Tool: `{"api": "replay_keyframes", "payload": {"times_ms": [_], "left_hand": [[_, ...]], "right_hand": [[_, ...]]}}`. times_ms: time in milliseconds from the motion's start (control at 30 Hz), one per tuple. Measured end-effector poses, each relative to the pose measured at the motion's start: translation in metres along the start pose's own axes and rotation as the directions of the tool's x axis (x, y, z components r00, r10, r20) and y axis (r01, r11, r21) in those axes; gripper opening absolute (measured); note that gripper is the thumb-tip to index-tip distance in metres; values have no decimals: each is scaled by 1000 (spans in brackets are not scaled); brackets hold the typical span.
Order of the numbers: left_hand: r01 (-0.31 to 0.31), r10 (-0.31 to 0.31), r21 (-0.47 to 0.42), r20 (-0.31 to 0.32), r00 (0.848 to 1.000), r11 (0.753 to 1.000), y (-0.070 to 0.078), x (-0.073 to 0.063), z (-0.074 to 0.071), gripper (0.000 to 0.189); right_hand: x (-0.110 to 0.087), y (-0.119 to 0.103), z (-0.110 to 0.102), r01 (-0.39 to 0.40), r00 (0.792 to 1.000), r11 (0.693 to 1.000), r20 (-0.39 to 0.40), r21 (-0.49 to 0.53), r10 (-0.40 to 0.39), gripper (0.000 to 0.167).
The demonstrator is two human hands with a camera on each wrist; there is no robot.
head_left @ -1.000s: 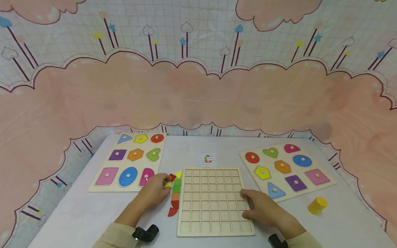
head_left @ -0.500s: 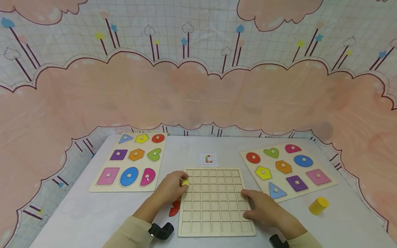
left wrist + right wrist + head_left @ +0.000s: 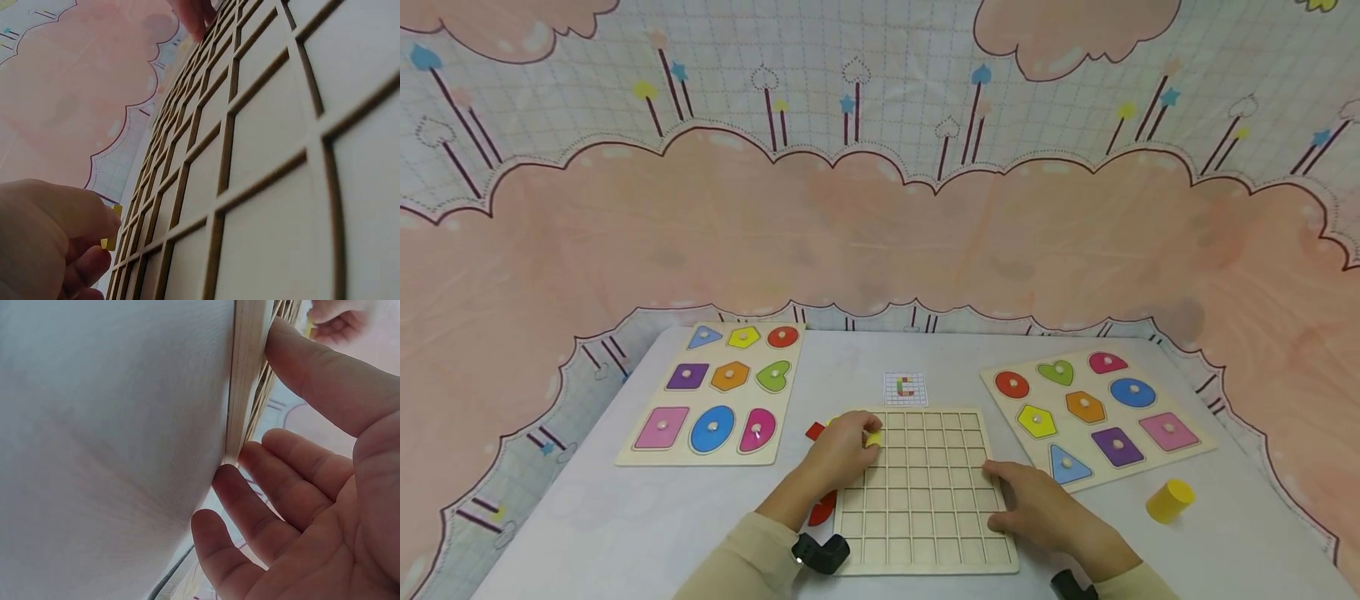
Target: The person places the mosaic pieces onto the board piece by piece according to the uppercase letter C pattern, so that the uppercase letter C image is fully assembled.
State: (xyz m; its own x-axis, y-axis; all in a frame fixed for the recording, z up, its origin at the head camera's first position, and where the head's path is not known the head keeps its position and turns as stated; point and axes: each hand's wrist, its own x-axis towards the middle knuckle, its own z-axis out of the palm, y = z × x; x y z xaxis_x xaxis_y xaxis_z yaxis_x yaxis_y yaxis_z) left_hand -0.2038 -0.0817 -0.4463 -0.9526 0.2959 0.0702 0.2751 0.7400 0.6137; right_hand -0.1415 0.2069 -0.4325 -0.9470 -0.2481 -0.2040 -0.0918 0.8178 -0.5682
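My left hand (image 3: 844,454) pinches a small yellow tile (image 3: 873,437) between thumb and fingers, over the far left corner of a wooden grid board (image 3: 929,500). The tile (image 3: 112,234) also shows in the left wrist view, close over the board's squares. At the board's right side, my right hand (image 3: 1037,504) touches the edge with thumb and fingertips spread. Its fingers (image 3: 294,481) are loosely bent along the board's side in the right wrist view. Left of the board lie red tiles (image 3: 823,508) and another red tile (image 3: 815,431), partly hidden with others behind the left hand and forearm.
A small card with a coloured pattern (image 3: 906,388) lies beyond the board. Knobbed shape puzzles stand on both sides, the left puzzle (image 3: 700,398) and the right puzzle (image 3: 1071,437). A yellow cylinder (image 3: 1170,501) is at the right.
My left hand has carried the yellow tile rightward from the row of loose tiles to over the grid board's far left corner. The right hand has stayed at the board's edge.
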Motion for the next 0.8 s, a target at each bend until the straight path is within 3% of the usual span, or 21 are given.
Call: {"api": "replay_keyframes", "payload": {"times_ms": [467, 800], "left_hand": [[1, -1, -8, 7, 1000, 1000, 9, 14, 18, 26], [13, -13, 3, 23, 1000, 1000, 11, 20, 22, 26]], "right_hand": [[-1, 0, 0, 15, 1000, 1000, -4, 1, -15, 66], [-1, 1, 0, 28, 1000, 1000, -5, 9, -28, 66]]}}
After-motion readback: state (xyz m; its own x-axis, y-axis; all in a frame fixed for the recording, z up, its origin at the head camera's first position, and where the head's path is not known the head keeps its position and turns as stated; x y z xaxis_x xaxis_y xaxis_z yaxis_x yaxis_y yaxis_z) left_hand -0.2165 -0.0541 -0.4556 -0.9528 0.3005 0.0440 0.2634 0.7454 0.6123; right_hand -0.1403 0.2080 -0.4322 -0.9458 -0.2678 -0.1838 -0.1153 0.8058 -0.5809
